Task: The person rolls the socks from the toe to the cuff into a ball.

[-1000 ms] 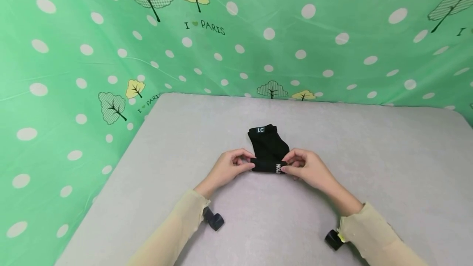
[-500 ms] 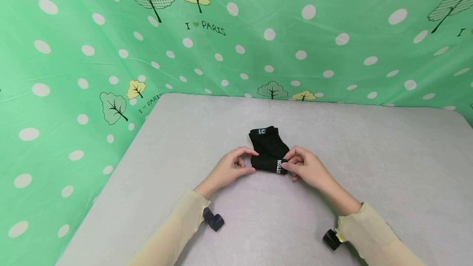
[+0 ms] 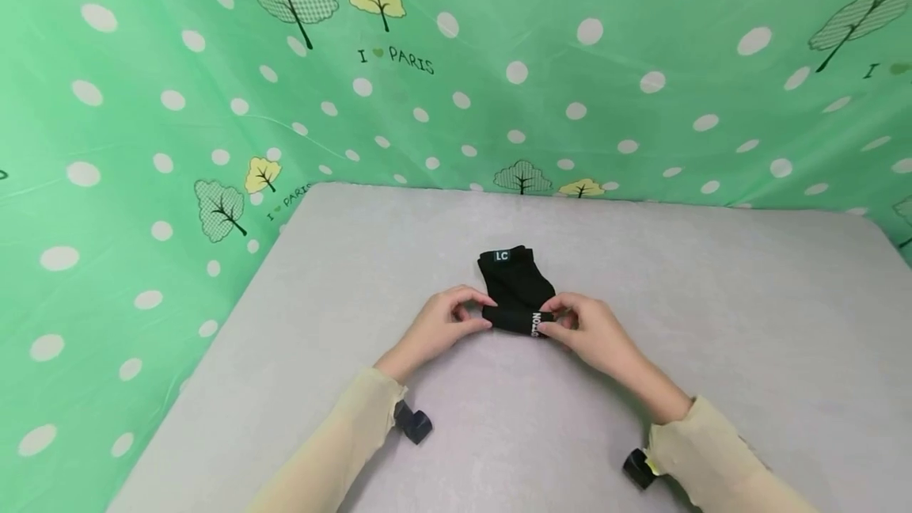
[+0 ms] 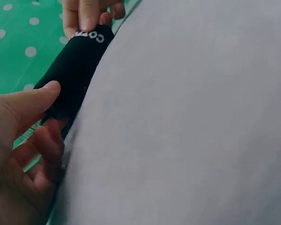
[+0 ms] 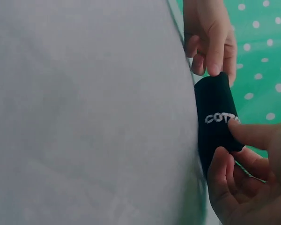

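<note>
Black socks [image 3: 518,279], stacked together as far as I can tell, lie mid-table with an "LC" tag at the far cuff. Their near part is rolled into a thick band [image 3: 511,319] bearing white "COTTON" lettering, partly covered. My left hand [image 3: 445,323] pinches the band's left end, thumb in front and index finger behind. At the other end, my right hand [image 3: 594,331] pinches the band, its thumb over the lettering. In the left wrist view the left thumb [image 4: 49,91] presses on the roll. The right wrist view shows the right thumb [image 5: 246,131] beside the letters.
A grey table surface [image 3: 356,244] extends around the socks. Behind it and on the left hangs a green dotted cloth [image 3: 456,62] with printed trees. Small black wrist devices, left [image 3: 415,423] and right [image 3: 639,468], hang by the sleeves.
Half a second ago the left thumb and index finger were spread off the roll; now they are back on its end. The right hand has shifted slightly left and covers the lettering differently.
</note>
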Demonstrator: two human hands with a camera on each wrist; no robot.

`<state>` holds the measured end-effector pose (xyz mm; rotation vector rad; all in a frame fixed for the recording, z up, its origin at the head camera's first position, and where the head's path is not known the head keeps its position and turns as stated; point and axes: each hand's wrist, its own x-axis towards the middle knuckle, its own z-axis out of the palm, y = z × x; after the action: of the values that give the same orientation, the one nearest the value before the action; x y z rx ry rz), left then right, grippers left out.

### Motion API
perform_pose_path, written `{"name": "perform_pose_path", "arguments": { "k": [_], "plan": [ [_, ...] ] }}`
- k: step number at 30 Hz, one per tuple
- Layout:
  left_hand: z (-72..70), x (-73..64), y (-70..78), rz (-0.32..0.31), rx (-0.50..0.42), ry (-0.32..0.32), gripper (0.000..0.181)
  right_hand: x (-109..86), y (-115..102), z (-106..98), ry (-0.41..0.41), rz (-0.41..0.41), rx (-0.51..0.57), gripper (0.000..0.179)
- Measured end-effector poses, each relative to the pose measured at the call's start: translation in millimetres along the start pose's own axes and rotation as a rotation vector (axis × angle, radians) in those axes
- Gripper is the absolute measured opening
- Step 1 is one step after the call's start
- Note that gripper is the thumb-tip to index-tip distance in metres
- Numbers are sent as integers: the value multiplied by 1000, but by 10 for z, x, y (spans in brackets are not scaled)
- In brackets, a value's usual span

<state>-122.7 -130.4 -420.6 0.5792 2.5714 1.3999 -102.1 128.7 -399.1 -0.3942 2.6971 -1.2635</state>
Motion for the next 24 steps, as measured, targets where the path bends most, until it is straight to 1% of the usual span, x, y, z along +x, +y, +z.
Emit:
{"name": "perform_pose_path", "arguments": {
  "k": [2,4,6,8,10,13,16,18,21,24],
  "plan": [
    [-24,-23,19,18,32,-8,26,-7,-20,13,-9,15,5,15],
    [-47,-48,50,19,52,-15,25,-25,-42,22,-25,33,46,15],
    [-61,-71,88,-5,57,-21,24,-45,-62,28,-45,52,102,17],
    [-65,-93,126,-35,79,-28,20,-63,-82,32,-67,71,152,19],
    [-55,-110,164,-60,111,-34,17,-69,-96,39,-79,82,174,20],
    [-26,-119,202,-79,176,-25,16,-56,-114,46,-79,87,164,18],
    [-1,-108,219,-84,201,3,16,-16,-119,43,-68,90,131,16],
    [9,-87,217,-72,182,8,17,17,-109,32,-66,94,111,15],
    [10,-74,212,-61,145,-7,22,50,-94,23,-84,108,99,15],
    [13,-61,213,-87,145,-6,21,82,-84,22,-87,107,83,16]
  ]
}}
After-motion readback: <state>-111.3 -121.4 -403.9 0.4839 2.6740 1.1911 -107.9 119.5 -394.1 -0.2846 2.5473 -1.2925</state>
